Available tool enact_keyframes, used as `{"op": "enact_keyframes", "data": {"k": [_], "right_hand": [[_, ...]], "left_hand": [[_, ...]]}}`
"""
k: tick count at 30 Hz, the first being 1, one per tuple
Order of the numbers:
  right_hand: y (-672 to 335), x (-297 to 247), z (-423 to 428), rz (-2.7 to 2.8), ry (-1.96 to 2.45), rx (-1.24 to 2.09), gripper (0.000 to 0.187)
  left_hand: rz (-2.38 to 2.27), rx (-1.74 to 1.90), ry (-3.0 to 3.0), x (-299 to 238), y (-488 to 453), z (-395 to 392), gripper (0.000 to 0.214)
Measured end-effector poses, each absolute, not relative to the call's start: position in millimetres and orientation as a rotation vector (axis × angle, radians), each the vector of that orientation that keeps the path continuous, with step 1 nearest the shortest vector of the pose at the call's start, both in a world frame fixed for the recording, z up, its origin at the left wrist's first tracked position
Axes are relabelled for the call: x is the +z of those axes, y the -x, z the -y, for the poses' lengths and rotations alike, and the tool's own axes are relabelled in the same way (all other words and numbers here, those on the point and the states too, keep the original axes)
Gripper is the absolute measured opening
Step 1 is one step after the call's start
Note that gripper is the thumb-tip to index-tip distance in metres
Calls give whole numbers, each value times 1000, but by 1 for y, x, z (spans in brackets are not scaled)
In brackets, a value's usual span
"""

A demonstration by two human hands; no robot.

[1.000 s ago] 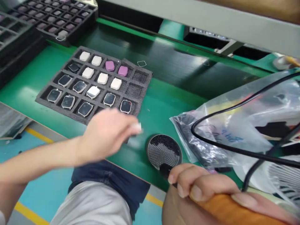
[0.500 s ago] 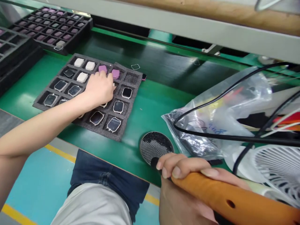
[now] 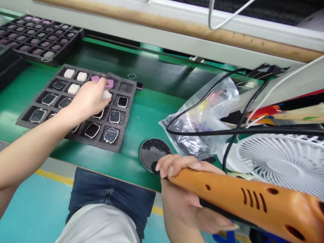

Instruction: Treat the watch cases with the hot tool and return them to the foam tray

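My left hand (image 3: pixel 89 96) reaches over a dark foam tray (image 3: pixel 123 133) with square compartments. Thumb and fingers are closed on a small white watch case (image 3: pixel 107 95), partly hidden by the hand. Around it sit white cases (image 3: pixel 74 88), a purple case (image 3: pixel 109 83) and several watches with dark screens, such as one watch (image 3: pixel 114 116). In my right hand (image 3: pixel 181 189) is an orange handheld power tool (image 3: pixel 235 194) with vent slots and a black front collar. Its working tip is not visible. A round black dish with a perforated grey surface (image 3: pixel 155 151) lies just beyond the collar.
Another compartment tray (image 3: pixel 54 59) stands at the back left. Right of the dish lie a clear plastic bag (image 3: pixel 202 125), a black cable (image 3: pixel 215 133) and a white fan (image 3: pixel 280 162). A beam (image 3: pixel 152 38) crosses above the green bench (image 3: pixel 141 118).
The view has shifted, so the tray appears further left and more of the orange tool shows. The white case now shows between my left fingers. My right hand keeps its grip.
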State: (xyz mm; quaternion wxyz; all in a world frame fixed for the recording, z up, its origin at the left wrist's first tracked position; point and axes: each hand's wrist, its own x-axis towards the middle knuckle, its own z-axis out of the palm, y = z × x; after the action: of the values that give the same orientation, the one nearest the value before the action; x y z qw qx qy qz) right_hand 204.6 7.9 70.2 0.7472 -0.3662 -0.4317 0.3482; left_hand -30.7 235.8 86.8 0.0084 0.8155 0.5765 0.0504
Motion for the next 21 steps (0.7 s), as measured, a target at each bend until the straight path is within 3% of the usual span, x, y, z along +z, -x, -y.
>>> {"op": "enact_keyframes", "data": {"k": [8,14,21], "right_hand": [[-206,71,-7,936,810,763,64],[-206,73,-6,902,797,774,57],[-205,73,-6,841,781,788,57]], "left_hand": [[-1580,346,-2609,93,23,-201,42],[-1129,148,-2712,85,-1,-170,30],[-1094,121,-2735,93,-33,-227,32]]}}
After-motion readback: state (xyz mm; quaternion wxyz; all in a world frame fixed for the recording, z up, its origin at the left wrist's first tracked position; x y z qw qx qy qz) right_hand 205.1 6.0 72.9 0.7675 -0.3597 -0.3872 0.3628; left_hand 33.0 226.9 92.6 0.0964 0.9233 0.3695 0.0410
